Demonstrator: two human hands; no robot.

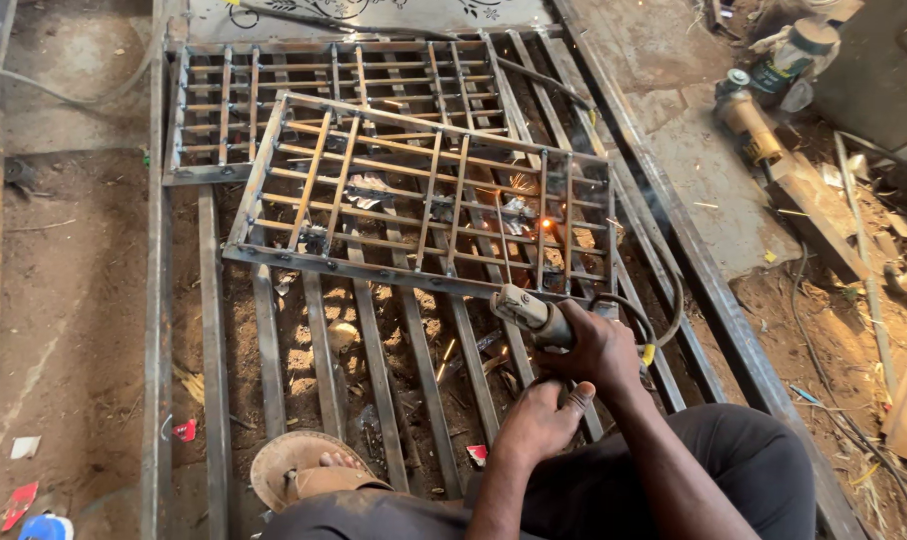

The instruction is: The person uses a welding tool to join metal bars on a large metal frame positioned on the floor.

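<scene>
While sparks fly at rod tip, welding step looks under way on metal grille (414,190). Right hand (599,345) just below grille's near right corner, fingers wrapped tight round electrode holder (530,314); thin rod (501,240) runs up from holder to glowing spot (546,226) on grille's right-hand bars. Left hand (536,420) below right, fingers curled, thumb up, seemingly bracing wrist; holds nothing visible. Sandalled foot (309,470) well below grille. Angle grinder (749,115) well right of grille. Next move likely needs steady tip on joint.

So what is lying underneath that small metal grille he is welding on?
The small grille rests on a larger frame of long flat steel bars, with another barred grille behind. Bare dirt and scraps show through the gaps; its far corner's support is hidden.
</scene>
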